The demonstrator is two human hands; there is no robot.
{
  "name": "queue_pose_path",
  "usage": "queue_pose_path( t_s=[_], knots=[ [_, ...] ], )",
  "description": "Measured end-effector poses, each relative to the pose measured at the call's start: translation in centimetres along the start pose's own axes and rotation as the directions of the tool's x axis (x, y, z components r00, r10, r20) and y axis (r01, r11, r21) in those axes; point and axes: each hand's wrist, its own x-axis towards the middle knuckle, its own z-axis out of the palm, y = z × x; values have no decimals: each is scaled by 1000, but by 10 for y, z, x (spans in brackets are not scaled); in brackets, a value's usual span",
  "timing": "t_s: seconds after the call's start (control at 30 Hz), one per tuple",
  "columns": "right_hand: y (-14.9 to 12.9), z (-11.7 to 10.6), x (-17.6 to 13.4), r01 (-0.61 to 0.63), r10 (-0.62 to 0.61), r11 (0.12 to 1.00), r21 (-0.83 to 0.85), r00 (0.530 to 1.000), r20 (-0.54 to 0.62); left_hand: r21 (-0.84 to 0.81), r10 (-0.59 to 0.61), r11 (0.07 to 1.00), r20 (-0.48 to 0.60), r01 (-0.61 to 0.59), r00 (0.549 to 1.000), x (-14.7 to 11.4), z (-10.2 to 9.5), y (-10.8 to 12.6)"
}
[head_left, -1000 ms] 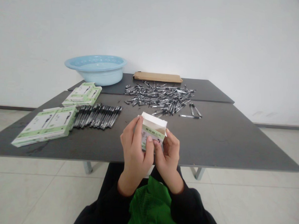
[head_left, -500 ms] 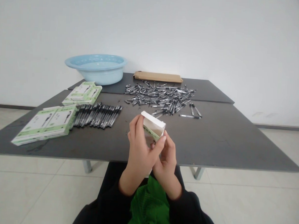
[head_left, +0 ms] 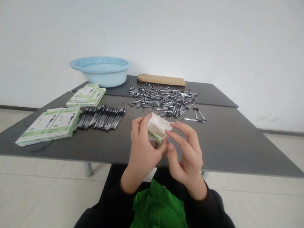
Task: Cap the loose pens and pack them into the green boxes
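Note:
My left hand [head_left: 142, 144] grips a small white and green carton [head_left: 157, 127] from its left side, above the near edge of the dark table [head_left: 231, 144]. The carton's top end is open and faces away from me. My right hand [head_left: 185, 152] is beside the carton on the right, its fingers spread, the fingertips at or just off the carton's right edge. A row of black pens [head_left: 101, 118] lies left of my hands. A loose heap of pens [head_left: 165, 99] lies farther back.
Flat white and green cartons lie at the left [head_left: 49, 124] and farther back [head_left: 87, 95]. A light blue basin [head_left: 100, 70] and a brown flat package [head_left: 161, 80] sit at the table's far side. Green cloth [head_left: 157, 211] rests on my lap.
The carton has tipped so its open end points away from me. My right hand has come out from under it and spread its fingers at the right side.

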Motion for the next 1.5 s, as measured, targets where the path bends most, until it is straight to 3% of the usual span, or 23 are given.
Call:
queue_pose_path(
  t_s=[0.07,0.17,0.37,0.47,0.57,0.7,0.8,0.9,1.03,1.17,1.3,1.4,1.5],
  knots=[
    [-1,0,10,46,-45,999,-7,994,103,-16,9,1000,8,-9,1000,-2,0,-1],
    [0,6,16,3,-9,999,33,984,176,-28,27,999,-14,-27,1000,-5,0,-3],
    [-4,24,-4,-235,212,947,221,969,124,-20,48,999,-124,-51,991,-11,4,-5],
    [-4,29,-15,-379,365,877,296,925,103,-13,58,998,-135,-60,989,-11,5,-5],
    [-2,33,-19,-518,504,780,352,853,136,8,65,998,-114,-64,991,-11,7,-6],
    [-5,39,-23,-631,614,643,433,763,201,20,71,997,-146,-69,987,-11,11,-8],
    [-9,42,-25,-652,638,601,462,740,213,-3,50,999,-120,-51,992,-12,11,-8],
    [-9,43,-21,-651,604,579,491,747,278,-57,-5,998,-66,1,998,-13,6,-10],
    [1,46,-9,-636,451,576,514,771,449,-121,-61,991,-35,56,998,-10,-14,-25],
    [26,65,12,-610,326,649,455,763,558,-50,-112,993,-65,109,992,7,-56,-44],
    [51,111,36,-474,263,852,223,756,600,9,-132,991,-181,135,975,22,-102,-63],
    [62,157,51,-390,275,920,36,710,648,25,-155,986,-225,165,962,22,-124,-74],
    [68,199,63,-298,313,944,-140,679,664,51,-161,984,-161,171,974,15,-135,-82]
  ],
)
